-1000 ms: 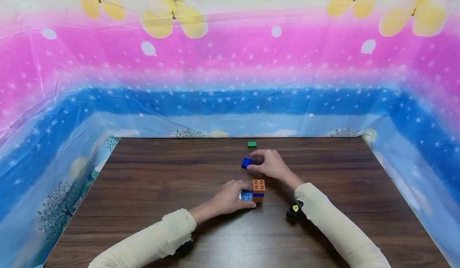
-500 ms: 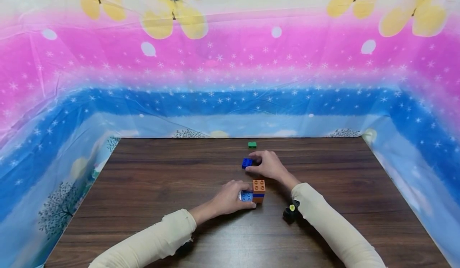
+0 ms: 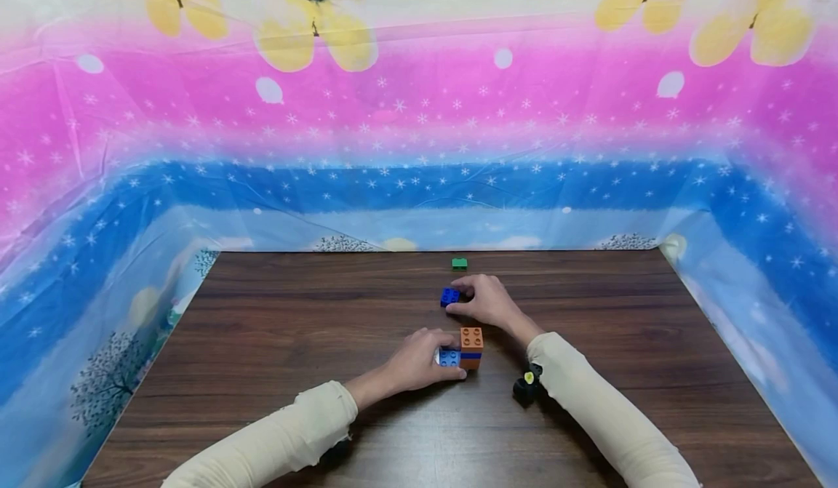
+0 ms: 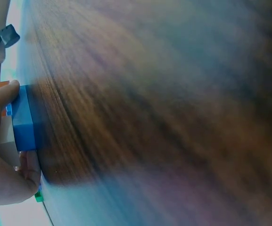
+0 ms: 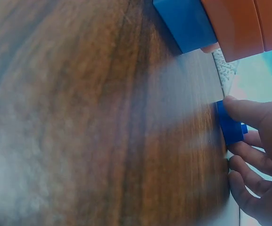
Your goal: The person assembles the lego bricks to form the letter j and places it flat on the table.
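In the head view my left hand (image 3: 414, 361) grips a built block of toy bricks standing on the table. A light blue brick (image 3: 449, 358) shows between its thumb and fingers. Joined at the right is a taller orange stack (image 3: 471, 337) with a thin dark blue layer between its orange bricks. The left wrist view also shows a white piece (image 4: 6, 146) behind the light blue brick (image 4: 26, 120). Farther back, my right hand (image 3: 489, 301) pinches a small dark blue brick (image 3: 449, 297) with studs. From the right wrist, that brick (image 5: 230, 125) sits between thumb and fingers, low at the tabletop.
A green brick (image 3: 460, 263) lies near the far edge of the dark wood table (image 3: 294, 299). Black wrist gear (image 3: 526, 388) with a yellow spot sits under the right cuff. A printed cloth (image 3: 419, 182) hangs around the table's back and sides.
My right hand and forearm have shifted slightly left, and the thumb and fingers have come in around the dark blue brick. The left hand and its brick block stay in place.
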Demonstrator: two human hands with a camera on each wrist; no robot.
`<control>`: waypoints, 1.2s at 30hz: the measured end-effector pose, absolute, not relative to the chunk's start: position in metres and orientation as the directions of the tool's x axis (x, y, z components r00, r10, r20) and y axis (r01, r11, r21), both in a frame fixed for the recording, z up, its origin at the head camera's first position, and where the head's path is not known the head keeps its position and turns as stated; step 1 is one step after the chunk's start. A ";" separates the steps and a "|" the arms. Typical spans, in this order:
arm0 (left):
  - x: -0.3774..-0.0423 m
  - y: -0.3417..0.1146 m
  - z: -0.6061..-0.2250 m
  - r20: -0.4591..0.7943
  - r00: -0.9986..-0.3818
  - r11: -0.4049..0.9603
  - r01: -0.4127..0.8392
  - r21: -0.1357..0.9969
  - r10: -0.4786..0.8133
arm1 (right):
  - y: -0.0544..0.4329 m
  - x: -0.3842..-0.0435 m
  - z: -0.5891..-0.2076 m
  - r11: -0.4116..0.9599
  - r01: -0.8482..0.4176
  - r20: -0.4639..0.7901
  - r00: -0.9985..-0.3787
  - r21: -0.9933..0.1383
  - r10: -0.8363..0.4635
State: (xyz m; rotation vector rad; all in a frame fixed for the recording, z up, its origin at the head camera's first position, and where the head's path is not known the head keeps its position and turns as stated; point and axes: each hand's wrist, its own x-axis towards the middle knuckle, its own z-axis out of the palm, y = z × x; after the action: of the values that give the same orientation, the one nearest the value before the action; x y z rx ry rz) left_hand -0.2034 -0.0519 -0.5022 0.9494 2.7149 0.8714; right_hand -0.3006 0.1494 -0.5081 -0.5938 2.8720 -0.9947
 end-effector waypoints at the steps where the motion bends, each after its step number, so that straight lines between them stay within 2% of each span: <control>1: -0.203 -0.052 -0.502 0.060 -0.791 0.633 0.529 0.566 0.608 | 0.149 -0.301 -0.508 0.724 -0.341 0.080 -0.926 -0.600 -0.370; 15: -0.203 -0.052 -0.502 0.061 -0.788 0.625 0.531 0.572 0.613 | 0.153 -0.300 -0.510 0.723 -0.351 0.100 -0.925 -0.595 -0.366; 24: -0.203 -0.052 -0.502 0.081 -0.784 0.615 0.542 0.573 0.615 | 0.158 -0.293 -0.499 0.688 -0.357 0.104 -0.919 -0.632 -0.381; 36: -0.203 -0.052 -0.503 0.074 -0.789 0.629 0.538 0.561 0.609 | 0.165 -0.285 -0.482 0.678 -0.387 0.139 -0.910 -0.625 -0.391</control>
State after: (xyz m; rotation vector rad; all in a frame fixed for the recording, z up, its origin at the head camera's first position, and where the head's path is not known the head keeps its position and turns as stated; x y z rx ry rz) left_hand -0.2029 -0.0516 -0.5032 0.9636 2.7229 0.8765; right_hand -0.2849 0.1654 -0.4821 -0.6661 2.8725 -1.0671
